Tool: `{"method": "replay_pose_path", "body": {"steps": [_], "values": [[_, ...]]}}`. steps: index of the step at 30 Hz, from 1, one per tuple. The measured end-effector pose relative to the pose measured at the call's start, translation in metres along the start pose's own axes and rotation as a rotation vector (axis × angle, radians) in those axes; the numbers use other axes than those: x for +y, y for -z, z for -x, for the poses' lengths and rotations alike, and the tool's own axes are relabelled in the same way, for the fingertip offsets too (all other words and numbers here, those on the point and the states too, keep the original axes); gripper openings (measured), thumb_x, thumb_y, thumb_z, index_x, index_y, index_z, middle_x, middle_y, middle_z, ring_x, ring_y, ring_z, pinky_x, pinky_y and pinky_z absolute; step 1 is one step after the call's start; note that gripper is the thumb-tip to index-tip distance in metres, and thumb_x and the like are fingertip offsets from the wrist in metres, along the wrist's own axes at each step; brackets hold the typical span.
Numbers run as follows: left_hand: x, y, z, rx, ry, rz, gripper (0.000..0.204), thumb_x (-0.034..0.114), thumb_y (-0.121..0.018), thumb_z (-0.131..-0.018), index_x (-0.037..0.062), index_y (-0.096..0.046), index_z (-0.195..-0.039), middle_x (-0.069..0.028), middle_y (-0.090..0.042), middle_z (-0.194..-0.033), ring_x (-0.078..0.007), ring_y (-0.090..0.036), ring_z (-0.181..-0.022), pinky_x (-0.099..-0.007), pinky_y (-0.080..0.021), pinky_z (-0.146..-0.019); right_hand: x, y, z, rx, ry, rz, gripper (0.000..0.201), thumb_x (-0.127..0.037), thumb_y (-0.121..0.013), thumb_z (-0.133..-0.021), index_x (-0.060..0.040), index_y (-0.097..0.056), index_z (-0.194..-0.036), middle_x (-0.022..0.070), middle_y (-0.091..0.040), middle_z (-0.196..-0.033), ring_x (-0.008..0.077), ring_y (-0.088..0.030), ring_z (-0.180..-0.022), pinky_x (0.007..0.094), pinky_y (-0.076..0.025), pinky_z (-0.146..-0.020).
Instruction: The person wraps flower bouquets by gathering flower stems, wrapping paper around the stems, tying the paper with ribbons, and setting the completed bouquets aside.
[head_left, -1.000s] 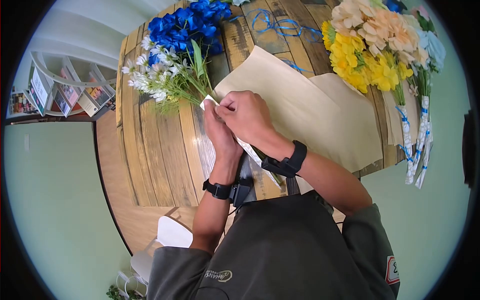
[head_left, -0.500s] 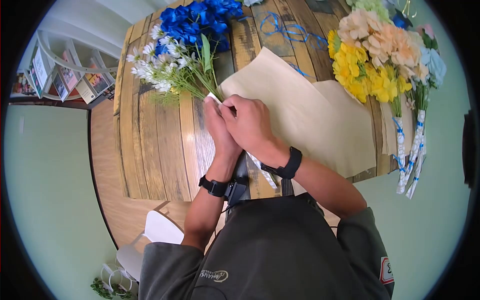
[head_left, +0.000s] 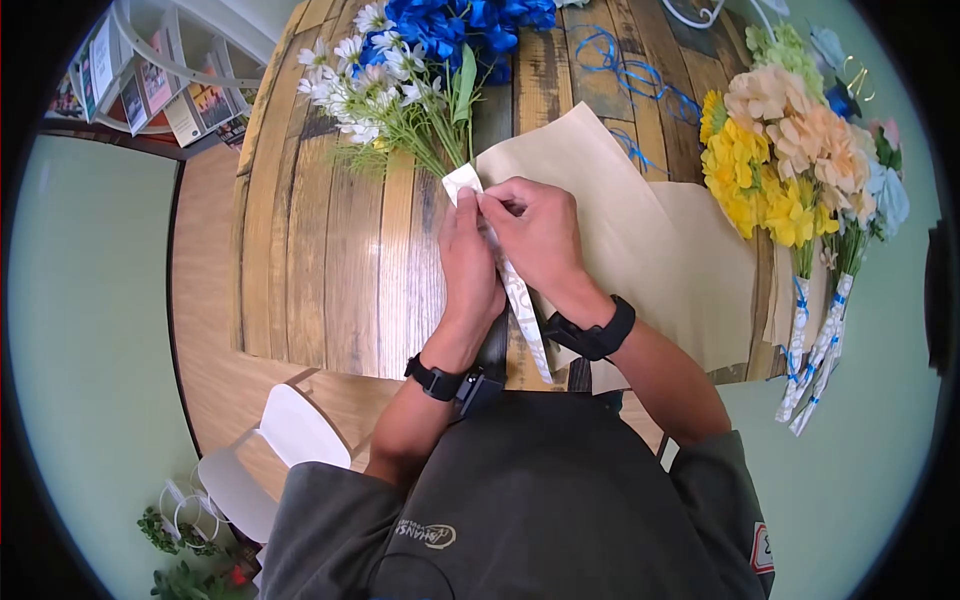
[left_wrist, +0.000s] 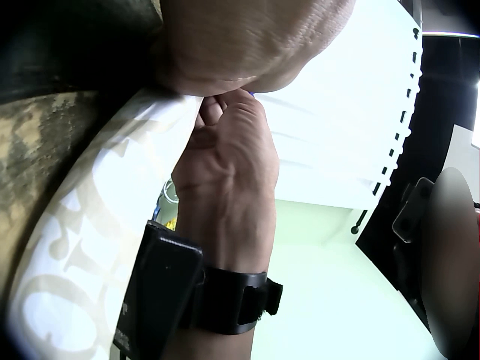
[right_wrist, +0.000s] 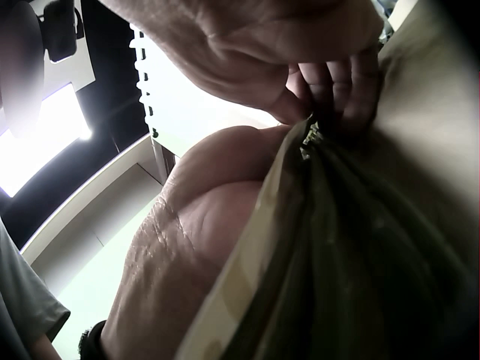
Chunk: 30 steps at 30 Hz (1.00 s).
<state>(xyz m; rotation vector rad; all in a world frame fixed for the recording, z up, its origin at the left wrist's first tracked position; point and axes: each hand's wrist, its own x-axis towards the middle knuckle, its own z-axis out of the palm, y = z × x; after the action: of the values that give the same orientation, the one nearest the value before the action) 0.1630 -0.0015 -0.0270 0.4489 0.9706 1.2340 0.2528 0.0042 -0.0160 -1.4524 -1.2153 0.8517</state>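
My left hand [head_left: 468, 265] grips a bunch of white daisies [head_left: 385, 85] by its stems, which are wrapped in white patterned paper [head_left: 518, 300]. Its thumb lies on the paper near the top end. Close beside it, my right hand [head_left: 540, 235] pinches the paper's edge, thumb and index finger by the left thumb. The wrap narrows to a point toward my body. In the right wrist view, green stems [right_wrist: 330, 247] show inside the paper, along its open side. Blue flowers [head_left: 450, 25] lie at the far end of the daisies.
Brown kraft paper [head_left: 640, 240] spreads over the wooden table [head_left: 330, 270] under and right of my right hand. Curled blue ribbon [head_left: 640, 75] lies farther back. Wrapped bouquets with yellow flowers [head_left: 740, 180] and peach flowers [head_left: 800, 120] lie along the right edge. A white chair [head_left: 305, 425] stands at front left.
The view has shifted. My right hand has moved a little back from the top of the wrap, so more of the white paper and my left thumb show. Both hands stay on the bunch.
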Motion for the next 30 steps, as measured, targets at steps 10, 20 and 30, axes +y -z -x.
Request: {"method": "replay_pose_path", "body": {"steps": [10, 20, 30], "values": [[0.006, -0.008, -0.002, 0.025, 0.022, 0.010, 0.032, 0.034, -0.049, -0.105, 0.0033, -0.056, -0.111, -0.0066, -0.063, -0.101, -0.0137, -0.063, -0.090, -0.0283, -0.052, -0.078, 0.002, 0.001, -0.009, -0.071, -0.188, -0.128, 0.015, -0.010, -0.069, -0.087, 0.0042, -0.071, -0.088, 0.0150, -0.073, -0.077, 0.0191, -0.070, -0.066, 0.0298, -0.053, -0.063], [0.007, -0.002, 0.000, -0.035, 0.028, 0.126, 0.038, 0.037, -0.041, -0.107, 0.0040, -0.057, -0.115, -0.0090, -0.063, -0.108, -0.0159, -0.063, -0.097, -0.0307, -0.051, -0.087, -0.008, -0.006, -0.016, -0.144, -0.031, 0.147, 0.015, -0.014, -0.068, -0.087, 0.0010, -0.071, -0.089, 0.0162, -0.071, -0.077, 0.0271, -0.069, -0.065, 0.0350, -0.053, -0.062], [0.009, -0.008, 0.003, -0.016, -0.022, 0.059, 0.043, 0.036, -0.038, -0.108, -0.0016, -0.057, -0.116, -0.0087, -0.064, -0.101, -0.0138, -0.061, -0.091, -0.0280, -0.050, -0.083, -0.013, -0.010, -0.012, -0.032, -0.001, 0.029, 0.011, -0.007, -0.070, -0.085, 0.0042, -0.071, -0.086, 0.0135, -0.071, -0.076, 0.0185, -0.068, -0.064, 0.0302, -0.053, -0.061]]}}
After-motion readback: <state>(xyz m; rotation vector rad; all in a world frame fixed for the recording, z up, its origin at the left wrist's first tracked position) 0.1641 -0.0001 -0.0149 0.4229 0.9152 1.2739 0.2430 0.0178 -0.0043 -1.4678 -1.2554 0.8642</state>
